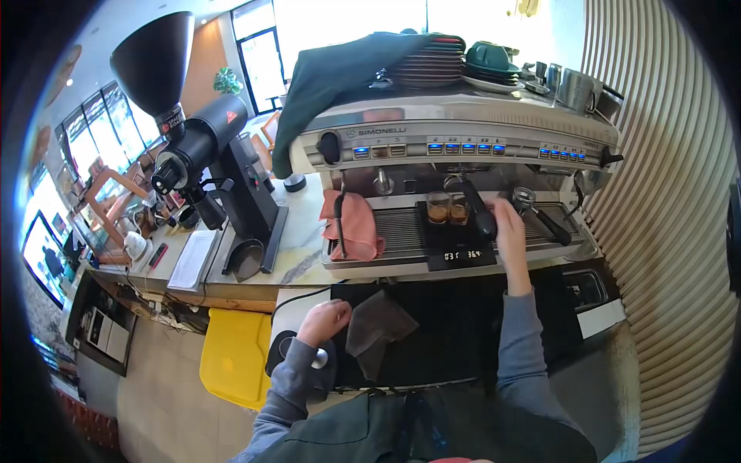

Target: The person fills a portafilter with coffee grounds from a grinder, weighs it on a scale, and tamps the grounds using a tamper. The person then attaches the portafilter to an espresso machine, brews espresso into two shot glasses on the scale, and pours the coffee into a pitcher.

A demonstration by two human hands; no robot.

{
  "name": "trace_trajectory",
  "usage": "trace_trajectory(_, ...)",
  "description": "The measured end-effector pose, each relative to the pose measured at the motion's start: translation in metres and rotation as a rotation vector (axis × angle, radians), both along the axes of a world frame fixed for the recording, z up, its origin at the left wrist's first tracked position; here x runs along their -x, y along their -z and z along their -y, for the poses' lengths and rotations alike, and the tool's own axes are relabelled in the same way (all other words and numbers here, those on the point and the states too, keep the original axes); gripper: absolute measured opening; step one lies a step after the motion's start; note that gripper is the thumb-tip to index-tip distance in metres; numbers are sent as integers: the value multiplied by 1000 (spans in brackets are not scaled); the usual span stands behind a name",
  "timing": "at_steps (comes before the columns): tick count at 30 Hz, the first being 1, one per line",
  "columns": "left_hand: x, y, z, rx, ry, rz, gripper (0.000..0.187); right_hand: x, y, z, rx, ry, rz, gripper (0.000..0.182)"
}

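Note:
My right hand (509, 234) is raised at the espresso machine, fingers stretched out, right beside the black handle of a portafilter (483, 219) locked in the machine. Left of that handle, two small glasses (438, 209) with brown coffee in them stand on a black scale (460, 258) with a lit display. Low over the front counter, my left hand (324, 322) has its fingers curled inward, next to a dark grey cloth (380, 330); what they hold, if anything, is hidden. Close below its wrist is a round metal knob (319, 358).
A second portafilter (546, 221) lies on the drip tray at right. A pink cloth (354, 225) hangs over the tray's left end. The coffee grinder (239, 177) stands to the left. Stacked plates (428, 63) and a metal jug (575, 89) sit atop the machine.

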State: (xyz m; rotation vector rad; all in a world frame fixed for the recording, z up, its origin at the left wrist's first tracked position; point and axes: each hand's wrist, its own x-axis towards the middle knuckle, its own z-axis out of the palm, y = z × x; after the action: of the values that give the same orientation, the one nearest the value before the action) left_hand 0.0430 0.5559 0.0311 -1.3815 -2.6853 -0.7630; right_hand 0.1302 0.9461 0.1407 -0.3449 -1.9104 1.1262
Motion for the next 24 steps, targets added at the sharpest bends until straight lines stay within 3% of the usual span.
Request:
trace_trajectory(1, -8, -16, -9, -29, -15, 56, 11, -5, 9, -18, 288, -183, -78, 27)
trace_trajectory(3, -18, -37, -30, -54, -38, 119, 11, -10, 14, -44, 295, -152, 56, 23)
trace_trajectory(5, -24, -52, -58, -153, 135, 171, 14, 5, 35, -72, -107, 25, 46, 23)
trace_trajectory(8, -28, -72, -111, -314, 199, 45, 12, 40, 45, -93, -388, -95, 71, 50)
trace_trajectory(10, -20, -76, -149, -466, 133, -97, 16, 57, 39, -91, -511, -153, 237, 59)
trace_trajectory(16, 33, -75, -230, -555, -214, -241, 45, 98, 45, -94, -507, -338, 438, 58)
trace_trajectory(20, 55, -65, -252, -485, -278, -165, 63, 104, 50, -89, -503, -353, 313, 48)
trace_trajectory(24, 66, -61, -259, -471, -235, -81, 60, 99, 49, -80, -501, -298, 308, 46)
